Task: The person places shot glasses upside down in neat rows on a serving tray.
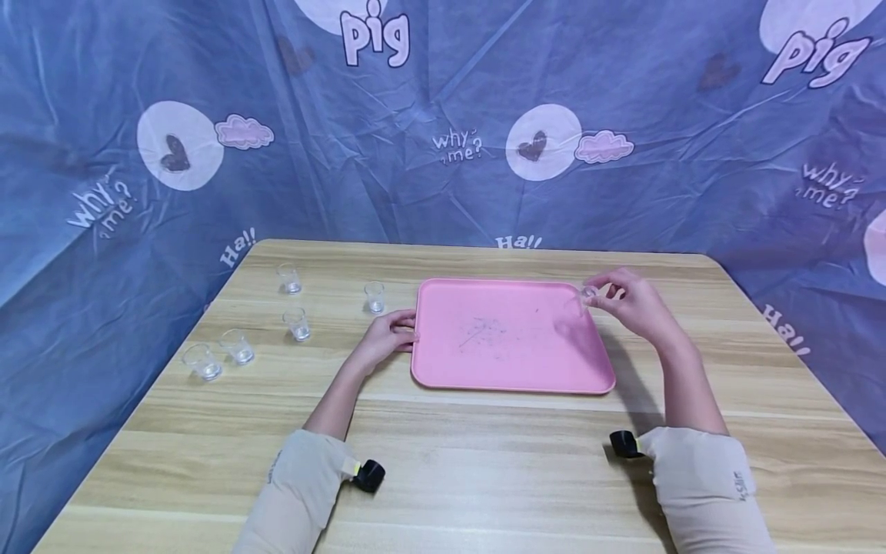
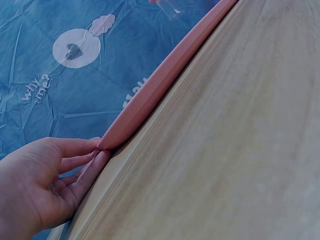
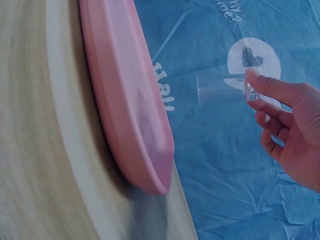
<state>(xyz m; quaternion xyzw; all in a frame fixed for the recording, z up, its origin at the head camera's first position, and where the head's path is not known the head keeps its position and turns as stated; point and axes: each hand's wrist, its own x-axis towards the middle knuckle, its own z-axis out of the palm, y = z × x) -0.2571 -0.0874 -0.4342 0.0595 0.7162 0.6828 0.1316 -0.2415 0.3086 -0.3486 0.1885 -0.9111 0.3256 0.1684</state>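
A pink rectangular tray point(image 1: 512, 377) lies on the wooden table. My left hand point(image 1: 388, 337) is at its left side, and the left wrist view shows thumb and fingertips pinching the tray's rim point(image 2: 150, 95). Over the tray's right edge, my right hand point(image 1: 631, 304) holds a small clear glass point(image 3: 220, 90). Thumb and index finger grip it by its thick base, and its mouth points down toward the table side. The other fingers of my right hand point(image 3: 295, 120) are bent below the index finger.
Several similar clear glasses stand on the left of the table, among them one glass point(image 1: 374, 297) near the tray and another glass point(image 1: 202, 362) near the left edge. A blue patterned cloth point(image 1: 415, 192) hangs behind the table point(image 1: 484, 477).
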